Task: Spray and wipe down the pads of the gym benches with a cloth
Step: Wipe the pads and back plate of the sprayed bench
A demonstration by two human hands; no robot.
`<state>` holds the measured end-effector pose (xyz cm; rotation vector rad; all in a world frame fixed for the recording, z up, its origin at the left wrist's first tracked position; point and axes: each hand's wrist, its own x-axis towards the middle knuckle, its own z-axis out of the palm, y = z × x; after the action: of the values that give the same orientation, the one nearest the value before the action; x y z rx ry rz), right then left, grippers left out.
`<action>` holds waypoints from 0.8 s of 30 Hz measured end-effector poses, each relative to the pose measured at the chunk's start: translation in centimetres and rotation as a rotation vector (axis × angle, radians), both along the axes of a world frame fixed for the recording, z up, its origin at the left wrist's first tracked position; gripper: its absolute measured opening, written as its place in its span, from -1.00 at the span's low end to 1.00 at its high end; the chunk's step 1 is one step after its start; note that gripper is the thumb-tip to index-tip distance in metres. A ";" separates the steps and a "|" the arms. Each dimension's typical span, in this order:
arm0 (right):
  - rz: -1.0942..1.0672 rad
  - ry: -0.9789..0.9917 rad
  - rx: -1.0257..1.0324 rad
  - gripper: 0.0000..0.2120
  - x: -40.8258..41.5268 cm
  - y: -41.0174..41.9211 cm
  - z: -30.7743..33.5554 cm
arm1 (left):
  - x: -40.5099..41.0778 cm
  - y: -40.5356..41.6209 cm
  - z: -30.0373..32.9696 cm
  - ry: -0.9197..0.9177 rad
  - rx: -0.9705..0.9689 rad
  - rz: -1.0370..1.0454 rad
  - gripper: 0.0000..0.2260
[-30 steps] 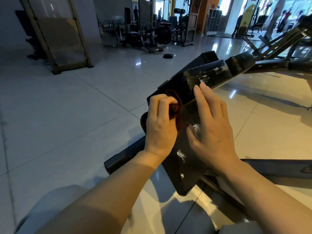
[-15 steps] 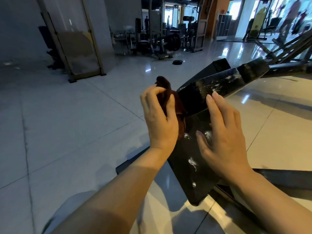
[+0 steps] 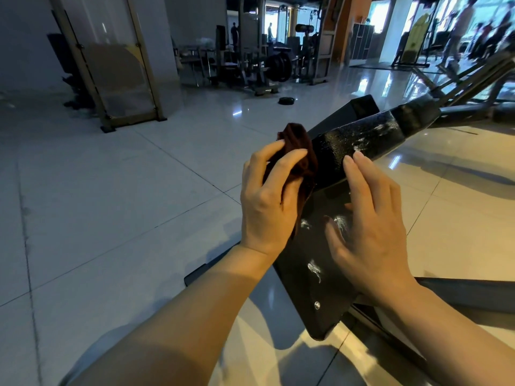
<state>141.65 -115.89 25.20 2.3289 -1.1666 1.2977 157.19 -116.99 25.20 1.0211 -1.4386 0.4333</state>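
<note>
Left hand grips a bunched dark red cloth, held against the left edge of the black bench pad, centre frame. Right hand lies flat on the pad, fingers straight, tips touching the raised upper pad. White spray foam streaks both pads. Glossy tiled floor around; weight plate lies far behind.

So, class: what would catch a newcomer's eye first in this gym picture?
Centre frame, the left hand grips a dark red cloth against a black bench pad. The right hand rests flat on that pad, beside white spray streaks. Further up, a wet roller pad glistens.
</note>
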 end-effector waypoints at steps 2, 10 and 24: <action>0.000 -0.009 -0.005 -0.23 0.1 0.0 0.0 | -0.4 0.0 0.3 -0.050 -0.042 0.003 -0.69; -0.024 -0.024 -0.014 -0.23 0.3 -0.2 -0.3 | 1.5 -0.7 -2.1 0.132 0.200 0.038 -0.69; -0.015 -0.027 0.017 -0.21 0.2 0.2 -0.3 | 0.6 0.2 -3.3 0.217 0.338 0.074 -0.70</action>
<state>141.85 -115.71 24.90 2.3169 -1.2062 1.3225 157.74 -116.79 21.92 1.3519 -1.3056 0.1267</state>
